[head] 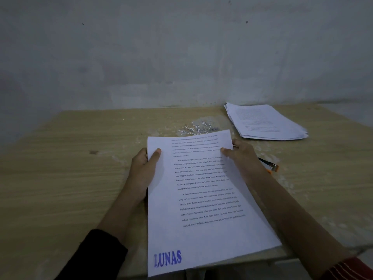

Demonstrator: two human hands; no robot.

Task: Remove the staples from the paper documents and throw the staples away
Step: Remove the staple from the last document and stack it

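Looks well along: a stack of papers [266, 122] at the far right of the table [70, 178], a heap of staples [197, 128] in the middle, not yet thrown away. Holding the paper document [201, 188] over the table, left hand [141, 170] and right hand [244, 158] pinching its sides, thumbs on top. Small tool with an orange end [273, 167] just beside the right hand; can't tell if a staple is left here.

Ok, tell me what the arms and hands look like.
Both hands are bare: no gloves, rings or watch in view. The left hand has a black sleeve that ends near the elbow; the right hand a dark red sleeve with thin pale lines, also ending high up the arm.
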